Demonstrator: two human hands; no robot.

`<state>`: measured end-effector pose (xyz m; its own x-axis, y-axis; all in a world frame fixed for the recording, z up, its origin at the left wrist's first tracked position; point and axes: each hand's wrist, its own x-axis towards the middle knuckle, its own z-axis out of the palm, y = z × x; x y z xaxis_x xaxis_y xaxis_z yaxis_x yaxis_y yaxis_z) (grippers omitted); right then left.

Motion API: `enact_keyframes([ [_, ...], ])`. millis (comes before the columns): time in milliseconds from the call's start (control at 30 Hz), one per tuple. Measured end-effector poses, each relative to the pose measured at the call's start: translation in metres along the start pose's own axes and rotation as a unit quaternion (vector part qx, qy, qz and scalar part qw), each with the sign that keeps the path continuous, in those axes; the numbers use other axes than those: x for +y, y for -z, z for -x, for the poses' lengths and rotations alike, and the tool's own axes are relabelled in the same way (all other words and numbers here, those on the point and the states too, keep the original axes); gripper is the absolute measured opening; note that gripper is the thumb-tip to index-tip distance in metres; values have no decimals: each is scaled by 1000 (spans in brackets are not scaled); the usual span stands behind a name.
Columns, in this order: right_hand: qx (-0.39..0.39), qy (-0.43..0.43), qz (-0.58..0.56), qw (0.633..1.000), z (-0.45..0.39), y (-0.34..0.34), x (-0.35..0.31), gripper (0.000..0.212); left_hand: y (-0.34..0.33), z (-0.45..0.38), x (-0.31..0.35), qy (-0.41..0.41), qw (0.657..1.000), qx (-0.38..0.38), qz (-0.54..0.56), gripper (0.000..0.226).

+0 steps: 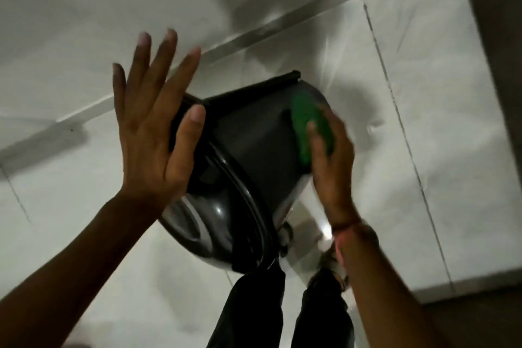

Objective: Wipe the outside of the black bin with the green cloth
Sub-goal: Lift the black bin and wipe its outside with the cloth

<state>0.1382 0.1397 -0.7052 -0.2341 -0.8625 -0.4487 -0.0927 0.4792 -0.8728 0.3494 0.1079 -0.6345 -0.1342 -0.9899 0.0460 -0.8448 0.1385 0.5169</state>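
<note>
white tiled floor (423,93) under a tilted black bin (248,150), left hand (152,133) splayed wide open holding nothing, right hand (333,161) pressing green cloth (309,127) on its side

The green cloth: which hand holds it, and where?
The right hand presses the green cloth against the black bin side. The left hand is open, holding nothing.

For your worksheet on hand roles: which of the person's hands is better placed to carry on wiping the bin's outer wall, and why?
The right hand. It already presses the green cloth against the black bin's outer wall. The left hand is open with fingers spread, holding no cloth, at the bin's other side.
</note>
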Motion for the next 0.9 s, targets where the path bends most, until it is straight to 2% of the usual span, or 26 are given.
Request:
enact_keyframes([
  [100,85,-148,-31,985,-58,9,44,57,-9,-7,9,37,999,20,15,50],
  [167,64,-176,-52,981,-63,16,24,52,-13,-15,17,61,998,34,6,45],
  [200,29,-157,-69,985,-54,15,0,46,-13,-19,18,81,996,38,9,44],
  [300,-112,-12,-83,990,5,16,-40,38,-8,-29,8,143,987,59,33,37],
  [367,-122,31,-80,989,34,15,-29,36,-6,-22,-1,146,988,54,23,46],
  [400,-90,13,-82,992,35,15,-19,35,-7,-18,-6,136,989,50,23,46],
  [467,-1,-62,-93,994,21,12,5,37,-6,-13,-16,128,990,47,40,39],
  [533,60,-156,-148,975,0,4,32,37,-5,-14,-30,119,989,50,67,28],
  [600,84,-287,-213,930,-26,-7,71,27,-3,-15,-39,131,986,79,73,32],
  [633,80,-351,-241,901,-39,-11,100,30,-4,-14,-42,137,983,99,71,36],
  [667,71,-397,-266,876,-49,-12,128,41,-4,-14,-43,135,982,110,68,39],
  [700,61,-416,-286,861,-51,-11,144,48,-3,-14,-42,129,983,114,70,37],
  [733,50,-425,-318,846,-48,-9,149,50,-3,-15,-42,122,983,112,73,31],
  [800,43,-403,-350,844,-34,-2,115,46,-1,-14,-37,110,987,111,48,19],
  [833,38,-368,-346,862,-21,4,78,45,0,-15,-35,108,987,116,35,20],
  [900,4,-246,-287,926,4,17,41,44,-4,-18,-35,127,983,127,25,27],
])
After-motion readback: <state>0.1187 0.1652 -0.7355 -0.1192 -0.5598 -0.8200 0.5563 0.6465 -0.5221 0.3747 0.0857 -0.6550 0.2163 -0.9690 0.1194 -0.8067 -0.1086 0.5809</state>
